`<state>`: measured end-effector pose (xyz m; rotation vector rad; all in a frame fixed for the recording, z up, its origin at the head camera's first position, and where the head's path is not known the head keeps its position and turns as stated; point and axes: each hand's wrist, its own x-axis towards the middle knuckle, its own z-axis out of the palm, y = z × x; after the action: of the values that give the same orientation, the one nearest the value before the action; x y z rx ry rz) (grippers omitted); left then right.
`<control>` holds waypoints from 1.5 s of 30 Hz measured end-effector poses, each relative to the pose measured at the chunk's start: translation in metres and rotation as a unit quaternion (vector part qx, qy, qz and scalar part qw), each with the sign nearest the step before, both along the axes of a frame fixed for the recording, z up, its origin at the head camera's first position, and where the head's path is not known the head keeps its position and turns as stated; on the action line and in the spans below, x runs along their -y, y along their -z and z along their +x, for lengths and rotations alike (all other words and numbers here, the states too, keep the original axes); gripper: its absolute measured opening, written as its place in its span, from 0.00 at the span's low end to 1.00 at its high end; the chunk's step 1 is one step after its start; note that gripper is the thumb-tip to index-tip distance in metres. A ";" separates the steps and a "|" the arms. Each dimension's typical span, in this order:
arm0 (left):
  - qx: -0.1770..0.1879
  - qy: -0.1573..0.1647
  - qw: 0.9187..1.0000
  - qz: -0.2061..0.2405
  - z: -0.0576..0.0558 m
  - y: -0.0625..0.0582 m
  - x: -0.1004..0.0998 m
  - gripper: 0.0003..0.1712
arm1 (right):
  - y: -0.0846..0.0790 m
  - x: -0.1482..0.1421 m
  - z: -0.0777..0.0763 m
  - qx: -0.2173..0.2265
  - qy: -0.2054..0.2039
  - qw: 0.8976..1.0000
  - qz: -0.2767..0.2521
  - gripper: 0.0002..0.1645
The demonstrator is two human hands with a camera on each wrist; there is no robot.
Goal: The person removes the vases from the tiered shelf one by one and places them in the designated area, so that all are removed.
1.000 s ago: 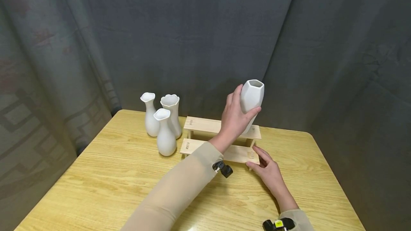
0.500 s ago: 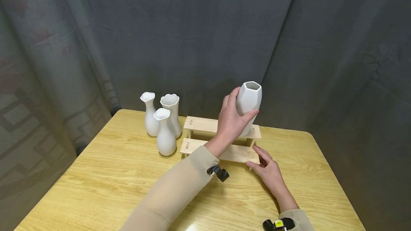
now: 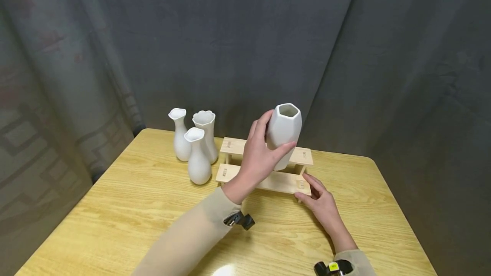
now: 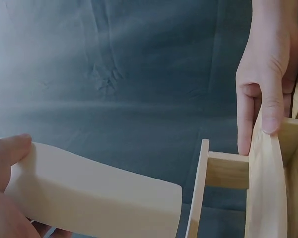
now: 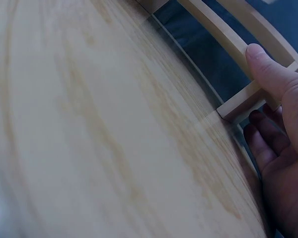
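Note:
A white faceted vase [image 3: 284,133] is tilted slightly in my left hand [image 3: 258,154], the thumb on its near side and the fingers around its far left. In the left wrist view, a small gap shows between the base of the vase [image 4: 99,191] and the upper board [image 4: 198,188] of a two-step wooden stand [image 3: 284,182]. My right hand [image 3: 324,208] pinches the right end of the stand's lower step. From the right wrist, I see the thumb against the board's edge and the fingers [image 5: 268,139] curled by the leg.
Left of the stand, three white vases stand close together: a wavy-lipped one [image 3: 182,139], a scalloped-rim one [image 3: 209,135] and a narrow-necked one [image 3: 199,163] in front. All are on a wooden table [image 3: 126,208]. A dark grey curtain [image 3: 215,46] hangs behind the table.
My left hand has carried the faceted vase to the left and a little toward me. The right hand keeps its hold on the stand.

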<state>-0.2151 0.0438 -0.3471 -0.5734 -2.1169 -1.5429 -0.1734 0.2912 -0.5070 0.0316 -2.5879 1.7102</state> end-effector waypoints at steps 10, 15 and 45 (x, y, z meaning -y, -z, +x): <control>-0.009 0.024 1.000 -0.001 0.026 0.001 0.039 0.54 | 0.000 -0.003 0.002 0.000 0.002 1.000 -0.004 0.49; -0.033 0.020 0.999 -0.017 0.036 0.005 0.059 0.55 | 0.000 -0.003 0.001 -0.010 0.000 1.000 -0.017 0.48; 0.067 -0.039 0.996 -0.045 0.081 0.040 0.172 0.54 | -0.003 -0.001 0.005 -0.002 -0.004 1.000 -0.027 0.48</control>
<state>-0.1338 -0.1278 -0.3876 -0.4239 -2.2905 -1.4858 -0.1688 0.2923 -0.5040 0.0441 -2.5405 1.7801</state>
